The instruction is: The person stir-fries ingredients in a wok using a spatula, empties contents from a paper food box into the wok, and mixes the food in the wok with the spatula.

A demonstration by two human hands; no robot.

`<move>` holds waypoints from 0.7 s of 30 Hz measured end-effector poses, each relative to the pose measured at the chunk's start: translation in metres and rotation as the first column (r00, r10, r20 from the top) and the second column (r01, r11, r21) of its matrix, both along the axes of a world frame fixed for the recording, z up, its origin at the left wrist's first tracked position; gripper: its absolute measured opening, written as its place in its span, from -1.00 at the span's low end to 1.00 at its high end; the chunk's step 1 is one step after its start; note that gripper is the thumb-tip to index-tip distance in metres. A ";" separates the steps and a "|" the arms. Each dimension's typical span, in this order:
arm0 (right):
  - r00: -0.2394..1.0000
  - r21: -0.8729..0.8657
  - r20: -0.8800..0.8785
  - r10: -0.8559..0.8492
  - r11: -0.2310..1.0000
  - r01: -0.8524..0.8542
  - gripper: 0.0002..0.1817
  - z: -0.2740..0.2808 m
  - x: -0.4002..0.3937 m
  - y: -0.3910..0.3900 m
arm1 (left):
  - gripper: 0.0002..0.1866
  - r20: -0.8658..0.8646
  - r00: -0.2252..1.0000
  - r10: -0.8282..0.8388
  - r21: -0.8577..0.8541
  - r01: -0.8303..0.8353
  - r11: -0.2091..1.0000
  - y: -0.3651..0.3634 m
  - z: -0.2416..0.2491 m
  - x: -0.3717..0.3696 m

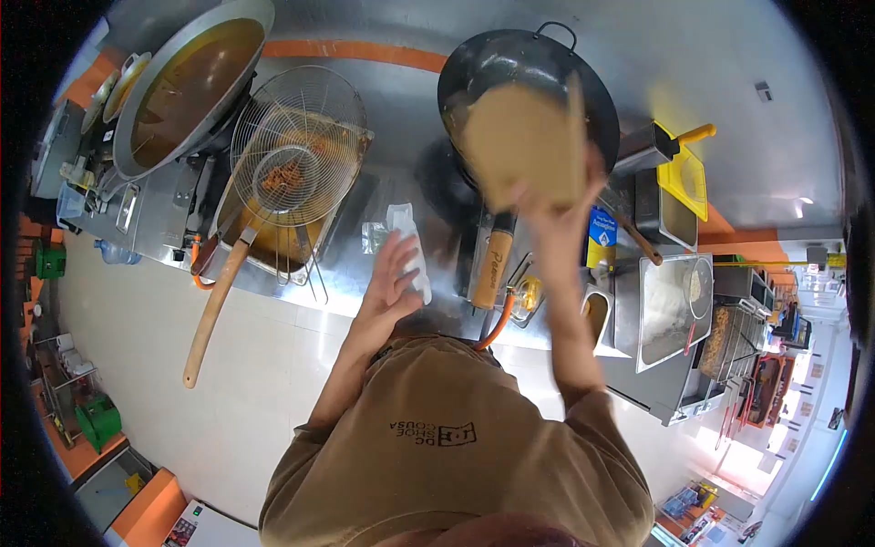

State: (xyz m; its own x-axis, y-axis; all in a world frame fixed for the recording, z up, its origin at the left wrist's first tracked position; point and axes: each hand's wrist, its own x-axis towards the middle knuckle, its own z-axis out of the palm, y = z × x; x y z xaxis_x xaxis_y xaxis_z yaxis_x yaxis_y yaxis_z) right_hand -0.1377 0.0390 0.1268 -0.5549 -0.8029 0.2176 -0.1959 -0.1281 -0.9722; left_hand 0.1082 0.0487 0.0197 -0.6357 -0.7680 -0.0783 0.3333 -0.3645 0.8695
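The right hand (pixel 551 211) grips a blurred brown item (pixel 519 146) over the wok (pixel 465 77), seemingly mid-handling; the left hand (pixel 383 296), fingers apart, overlaps a white packet (pixel 400 218), contact unclear; the next move calls for steady right-hand control

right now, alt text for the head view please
The right hand holds a blurred brown sheet over a black wok; the open left hand is by a white item on the steel counter. At left, a wire strainer sits over a tray.
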 end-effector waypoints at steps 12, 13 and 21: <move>0.384 0.350 -0.893 0.233 0.897 0.268 -0.41 0.035 -0.101 0.080 | 0.36 0.280 0.877 0.390 -0.391 -0.266 0.881 0.013 -0.050 0.009; 0.188 0.345 -0.937 0.293 0.858 0.380 -0.39 0.029 -0.139 0.087 | 0.39 0.325 0.844 0.426 -0.450 -0.258 0.855 0.021 -0.082 0.012; 0.411 0.651 -0.702 0.581 0.758 0.040 -0.61 0.010 -0.230 0.053 | 0.45 0.394 0.645 0.655 -0.537 -0.416 0.734 0.028 -0.197 0.029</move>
State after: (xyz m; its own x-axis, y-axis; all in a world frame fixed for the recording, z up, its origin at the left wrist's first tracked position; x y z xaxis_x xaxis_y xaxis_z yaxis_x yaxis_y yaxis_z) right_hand -0.3677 0.0924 0.1367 -0.0621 -0.9956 -0.0697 -0.9711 0.0764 -0.2263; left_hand 0.1376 0.0766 -0.1771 -0.0404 -0.9938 0.1038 -0.1904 0.1096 0.9756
